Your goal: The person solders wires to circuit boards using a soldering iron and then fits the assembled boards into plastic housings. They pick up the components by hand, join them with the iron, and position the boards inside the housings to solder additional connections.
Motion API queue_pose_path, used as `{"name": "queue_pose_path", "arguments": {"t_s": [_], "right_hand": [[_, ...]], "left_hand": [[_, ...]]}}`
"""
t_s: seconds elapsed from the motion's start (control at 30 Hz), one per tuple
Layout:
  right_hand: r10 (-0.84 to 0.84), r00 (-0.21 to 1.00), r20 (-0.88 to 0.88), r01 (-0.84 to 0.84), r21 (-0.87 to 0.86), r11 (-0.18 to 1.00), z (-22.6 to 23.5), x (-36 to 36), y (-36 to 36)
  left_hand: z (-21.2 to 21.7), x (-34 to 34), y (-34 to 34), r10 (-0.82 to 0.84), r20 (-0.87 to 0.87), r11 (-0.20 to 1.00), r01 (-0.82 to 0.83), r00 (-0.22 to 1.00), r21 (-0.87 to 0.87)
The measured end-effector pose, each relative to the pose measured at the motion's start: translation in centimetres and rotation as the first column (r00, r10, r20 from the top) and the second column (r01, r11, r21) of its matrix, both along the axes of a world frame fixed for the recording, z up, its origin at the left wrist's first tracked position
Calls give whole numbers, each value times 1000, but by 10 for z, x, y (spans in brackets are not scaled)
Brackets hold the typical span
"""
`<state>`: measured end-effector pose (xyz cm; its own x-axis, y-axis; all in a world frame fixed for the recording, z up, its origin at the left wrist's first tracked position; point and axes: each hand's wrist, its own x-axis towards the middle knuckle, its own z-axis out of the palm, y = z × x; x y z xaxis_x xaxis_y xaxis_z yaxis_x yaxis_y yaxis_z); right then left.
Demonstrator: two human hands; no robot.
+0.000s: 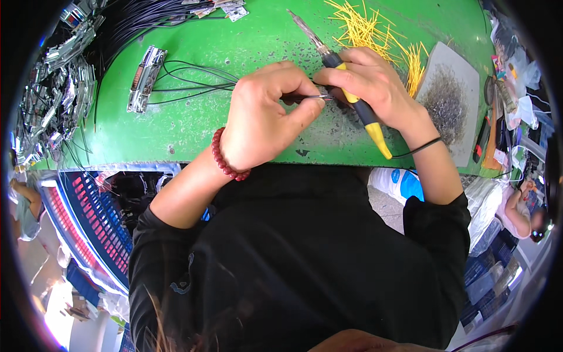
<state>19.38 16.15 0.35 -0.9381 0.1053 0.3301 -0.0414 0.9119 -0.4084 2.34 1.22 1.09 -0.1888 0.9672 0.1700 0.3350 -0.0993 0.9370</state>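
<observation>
My left hand (264,114) pinches the ends of thin black wires (193,79) between thumb and fingers, over the green table (193,126). Those wires run left to a small metal part (145,79) lying on the table. My right hand (372,82) grips a soldering iron (352,97) with a black and yellow handle; its metal tip points up and away to the left. Both hands meet at the wire ends. A red bead bracelet sits on my left wrist and a black band on my right wrist.
A pile of yellow wire pieces (375,32) lies at the far right. A grey tray (451,100) with dark residue sits right of my hands. Metal parts with black wires (56,100) heap at the left. Blue crates (97,226) stand below. Another person (522,205) sits at right.
</observation>
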Motion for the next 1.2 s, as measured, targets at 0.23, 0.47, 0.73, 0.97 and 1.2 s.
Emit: {"name": "queue_pose_path", "arguments": {"t_s": [0.23,0.47,0.73,0.97,1.2], "right_hand": [[-408,903,-135,399,-93,912,-14,-11,-50],[-456,882,-121,439,-142,887,-15,3,-62],[-721,691,-52,511,-671,538,-5,90,-69],[-915,346,-207,480,-799,362,-19,168,-63],[-956,-29,-293,443,-861,251,-18,227,-16]], "left_hand": [[-14,5,5,29,-197,999,-20,980,46],[-31,12,10,29,-367,999,-14,930,42],[-28,21,14,51,-445,997,-23,894,69],[-25,21,13,41,-527,996,6,849,86],[-23,26,13,34,-547,998,2,837,65]]}}
